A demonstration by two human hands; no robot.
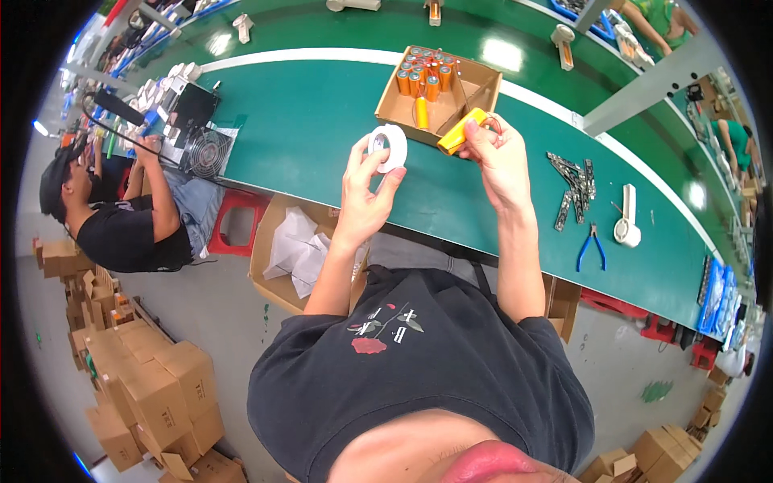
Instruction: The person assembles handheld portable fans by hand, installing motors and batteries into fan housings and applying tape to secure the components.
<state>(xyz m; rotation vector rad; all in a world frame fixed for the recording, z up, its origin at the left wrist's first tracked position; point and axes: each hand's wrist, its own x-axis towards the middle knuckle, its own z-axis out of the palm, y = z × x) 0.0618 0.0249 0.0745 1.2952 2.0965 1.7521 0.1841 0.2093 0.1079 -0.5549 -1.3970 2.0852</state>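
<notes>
In the head view, the left hand (366, 196) is holding a roll of white tape (400, 146), its fingers curling narrowly around the ring and one finger reaching into the hole, over the near edge of a green workbench (290, 133). Over to the right, the right hand (505, 165) is pinching a yellow-wrapped cylinder (460, 135) between thumb and fingers, the grip closing snugly around its far end. That cylinder is slanting down to the left at the near right corner of an open cardboard box (396, 121); whether it is touching the box, one cannot tell.

Inside the box, a cluster of orange cylinders (416, 83) is standing upright toward the far left, and a second yellow cylinder (422, 113) is sitting nearer, in front of them. On the bench to the right, narrow dark strips (573, 187) are lying in a loose pile; nearer, blue-handled pliers (593, 249) are resting with handles spreading, and a white long-handled device (627, 229) is lying just to their right.

Away to the left, a co-worker in a dark cap and black shirt (125, 229) is sitting at the bench near a round fan (207, 153). Below the bench, a floor carton (278, 291) is holding crumpled white paper (296, 248).
</notes>
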